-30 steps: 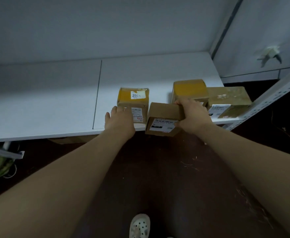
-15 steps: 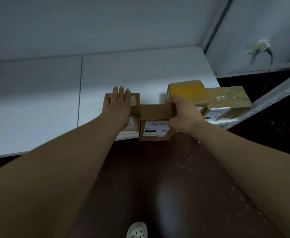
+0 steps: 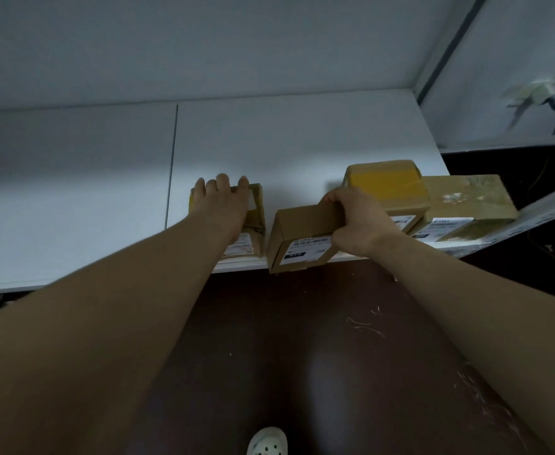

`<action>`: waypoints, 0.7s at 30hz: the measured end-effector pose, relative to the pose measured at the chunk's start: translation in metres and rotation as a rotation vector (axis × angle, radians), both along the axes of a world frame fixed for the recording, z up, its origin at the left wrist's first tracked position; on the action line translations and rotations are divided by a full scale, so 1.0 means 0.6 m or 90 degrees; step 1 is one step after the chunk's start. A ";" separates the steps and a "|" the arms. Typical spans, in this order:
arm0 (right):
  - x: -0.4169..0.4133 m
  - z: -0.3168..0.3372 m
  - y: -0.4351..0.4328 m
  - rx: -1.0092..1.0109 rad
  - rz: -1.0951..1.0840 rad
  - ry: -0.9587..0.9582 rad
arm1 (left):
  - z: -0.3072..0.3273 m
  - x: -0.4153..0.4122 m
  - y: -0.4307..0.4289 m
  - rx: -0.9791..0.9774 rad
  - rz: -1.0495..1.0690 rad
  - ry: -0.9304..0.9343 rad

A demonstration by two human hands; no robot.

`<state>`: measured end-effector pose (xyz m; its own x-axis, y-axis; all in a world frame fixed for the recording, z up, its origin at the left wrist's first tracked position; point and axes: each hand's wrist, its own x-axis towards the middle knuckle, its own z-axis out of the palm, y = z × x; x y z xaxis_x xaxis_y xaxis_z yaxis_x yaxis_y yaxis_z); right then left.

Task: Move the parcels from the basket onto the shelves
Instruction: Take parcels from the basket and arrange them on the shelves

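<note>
My right hand (image 3: 356, 221) grips a plain brown parcel (image 3: 299, 238) with a white label, holding it at the front edge of the white shelf (image 3: 302, 142). My left hand (image 3: 222, 205) lies flat on top of a yellow-taped parcel (image 3: 253, 224), fingers straight and reaching over its far edge. To the right stand a parcel with a yellow top (image 3: 384, 178) and a wider brown parcel (image 3: 466, 201) at the shelf's right end. The basket is out of view.
A seam (image 3: 171, 165) splits the shelf board; the left half is bare white surface. A white wall backs the shelf. A metal upright (image 3: 545, 211) runs at the right end. Dark floor lies below, with a white shoe (image 3: 267, 441).
My left hand has slid from the taped parcel's front face onto its top. The brown parcel in my right hand has moved slightly up and in toward the shelf edge.
</note>
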<state>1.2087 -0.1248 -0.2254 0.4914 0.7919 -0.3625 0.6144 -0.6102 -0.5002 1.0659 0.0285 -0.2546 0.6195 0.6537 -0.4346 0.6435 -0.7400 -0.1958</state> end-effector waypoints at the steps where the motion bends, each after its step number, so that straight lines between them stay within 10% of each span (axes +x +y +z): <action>1: 0.000 -0.001 0.005 -0.004 0.004 -0.004 | -0.001 -0.009 0.004 -0.005 0.011 0.002; 11: 0.007 0.010 0.044 -0.036 -0.006 -0.001 | 0.000 -0.025 0.004 -0.059 0.025 -0.027; 21: 0.025 0.000 0.039 -0.123 0.060 -0.141 | 0.027 0.029 -0.040 -0.263 -0.060 -0.322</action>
